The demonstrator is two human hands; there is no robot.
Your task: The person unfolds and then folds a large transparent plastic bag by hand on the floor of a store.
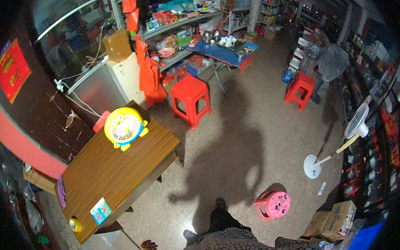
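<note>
Low at the bottom edge, my left hand (148,248) hangs over the floor with its fingers apart and nothing in them. Nearest to it is the wooden-topped table (131,165), whose front corner lies up and to the left. On that table stand a yellow cartoon-shaped electric fan (125,127), a card with printed codes (101,210), a roll of yellow tape (74,224) and a purple cloth (61,190). My right hand is out of view. Before me are my dark patterned clothing and my feet on the floor.
A small pink stool (278,204) stands on the right, near a white pedestal fan (312,166) and cardboard boxes (338,220). Further off are a red plastic stool (190,91), another red stool (301,86) and a blue folding table (210,52) bearing kettles and cups. Stocked shelves line both sides.
</note>
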